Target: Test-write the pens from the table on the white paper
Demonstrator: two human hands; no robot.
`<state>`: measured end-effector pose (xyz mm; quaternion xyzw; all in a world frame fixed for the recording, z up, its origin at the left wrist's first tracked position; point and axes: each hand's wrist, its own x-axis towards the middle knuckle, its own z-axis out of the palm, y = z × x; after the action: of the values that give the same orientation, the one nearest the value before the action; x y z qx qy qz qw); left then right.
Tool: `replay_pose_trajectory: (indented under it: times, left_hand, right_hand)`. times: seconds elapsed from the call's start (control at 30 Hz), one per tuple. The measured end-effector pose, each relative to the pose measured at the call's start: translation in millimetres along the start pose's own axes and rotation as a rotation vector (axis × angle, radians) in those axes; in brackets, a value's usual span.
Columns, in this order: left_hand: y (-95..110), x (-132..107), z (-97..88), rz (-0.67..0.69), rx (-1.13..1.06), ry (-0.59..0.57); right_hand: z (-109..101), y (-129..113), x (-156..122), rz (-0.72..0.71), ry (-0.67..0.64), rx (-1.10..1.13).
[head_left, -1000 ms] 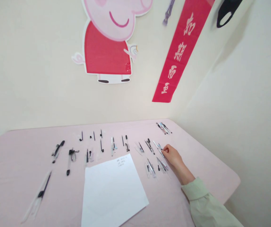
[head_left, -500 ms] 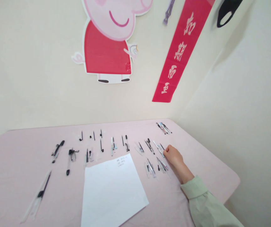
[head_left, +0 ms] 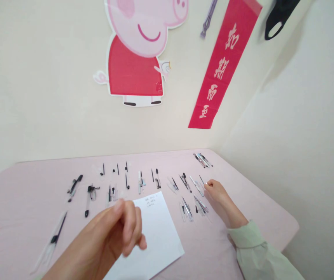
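My right hand [head_left: 216, 191] is over the right part of the table, thumb and fingers pinched together. A thin dark pen refill [head_left: 201, 179] sticks out from its fingertips toward the upper left. Just left of these fingers lie clear pen parts [head_left: 196, 186]. Nearer to me, below the hand, lies a group of clear barrels and dark refills [head_left: 201, 206]. My left hand [head_left: 120, 231] is raised in the foreground above the white paper [head_left: 158, 237], its fingers curled inward. Nothing shows in it, and it hides the paper's left part.
Taken-apart pens lie in small groups across the pink tablecloth, such as a black cap and clip [head_left: 91, 189] and a long clear barrel with refill [head_left: 53, 241]. Several whole pens [head_left: 203, 160] lie at the back right. A wall [head_left: 68, 128] borders the table's far edge.
My left hand has come into view from the lower left, over the paper. The right hand has stayed near the same spot, and more of the refill's pinched end shows. The view has shifted slightly.
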<state>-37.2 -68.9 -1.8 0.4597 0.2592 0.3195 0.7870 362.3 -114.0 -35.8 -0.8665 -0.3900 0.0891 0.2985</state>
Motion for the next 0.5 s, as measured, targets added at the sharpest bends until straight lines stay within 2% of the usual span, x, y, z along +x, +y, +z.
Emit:
replay_pose_trajectory:
  times: [0.07, 0.17, 0.23, 0.3, 0.4, 0.5]
  left_hand:
    - [16, 23, 21.9, -0.104, 0.010, -0.056]
    - [3, 44, 37.8, -0.220, 0.084, -0.024]
    - [-15, 49, 37.9, -0.280, 0.090, 0.005]
    - [-30, 52, 33.8, -0.278, 0.039, 0.010]
    - [-39, 56, 25.2, -0.185, -0.102, -0.017]
    - [-45, 64, 14.7, -0.187, -0.207, 0.067]
  right_hand:
    - [-1, -23, -12, -0.070, -0.055, 0.082]
    - [9, -66, -40, -0.204, -0.180, 0.197]
    - [24, -94, -64, -0.337, -0.348, 0.333]
    - [42, -117, -85, -0.401, -0.423, 0.329]
    - [69, -137, -108, -0.461, -0.416, 0.204]
    - [90, -142, -116, -0.525, -0.377, 0.087]
